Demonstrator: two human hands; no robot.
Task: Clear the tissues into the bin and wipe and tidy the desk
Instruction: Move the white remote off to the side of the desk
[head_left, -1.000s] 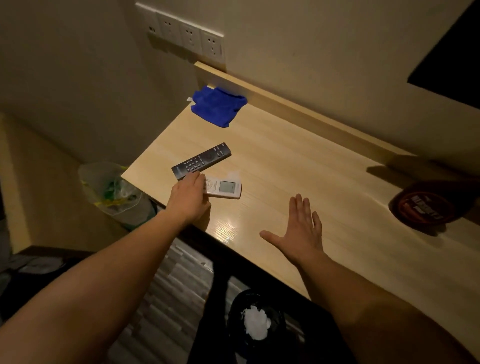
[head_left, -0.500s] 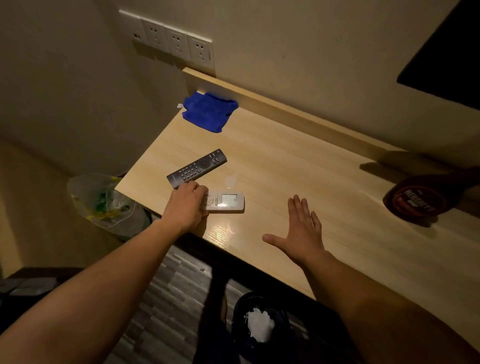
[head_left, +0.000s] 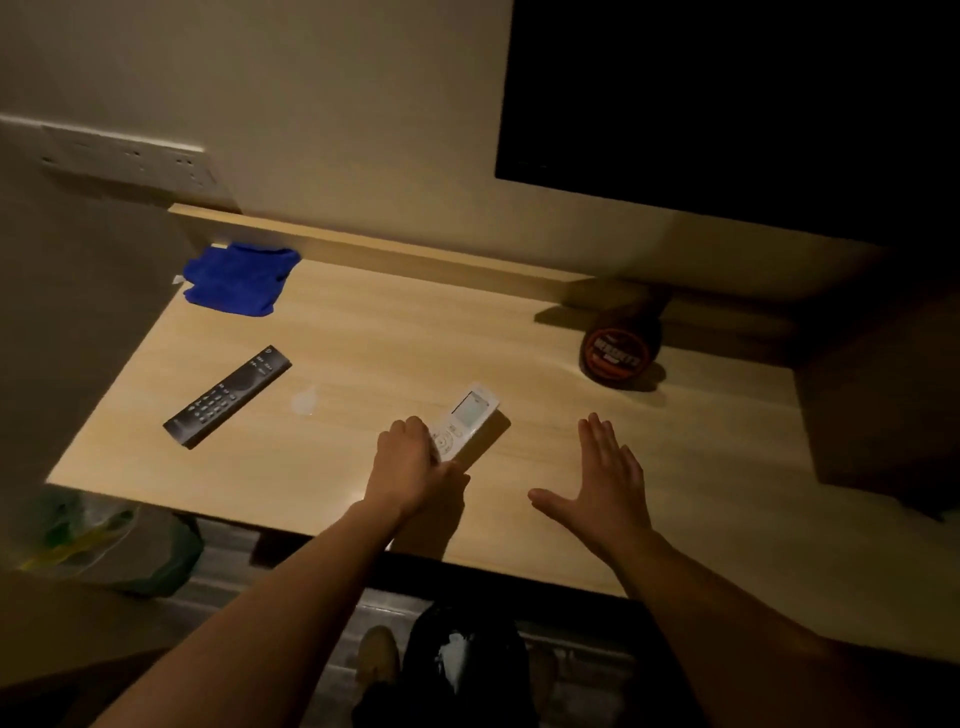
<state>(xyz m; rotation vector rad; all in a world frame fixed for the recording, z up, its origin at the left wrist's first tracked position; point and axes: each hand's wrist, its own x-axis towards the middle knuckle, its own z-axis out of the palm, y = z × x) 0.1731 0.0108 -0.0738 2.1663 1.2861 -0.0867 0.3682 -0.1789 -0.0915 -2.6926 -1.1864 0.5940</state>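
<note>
My left hand (head_left: 413, 460) grips the near end of a white remote (head_left: 467, 418) with a small screen, which lies slanted on the light wooden desk (head_left: 519, 353). My right hand (head_left: 605, 475) hovers flat over the desk to its right, fingers spread, holding nothing. A black remote (head_left: 228, 397) lies on the desk's left part. A crumpled blue cloth (head_left: 240, 278) sits at the far left corner. Under the desk's front edge stands a black bin (head_left: 467, 670) with white tissue (head_left: 452, 657) inside.
A dark round tin with a red label (head_left: 618, 348) stands at the back right of the desk. A bin lined with a clear bag (head_left: 98, 540) sits on the floor at left. A dark screen (head_left: 727, 104) hangs on the wall above. Sockets (head_left: 130, 158) are at upper left.
My left hand has slid the white remote to the right, away from the black remote, and turned it to point away from me. My view has swung right. The right hand stays open.
</note>
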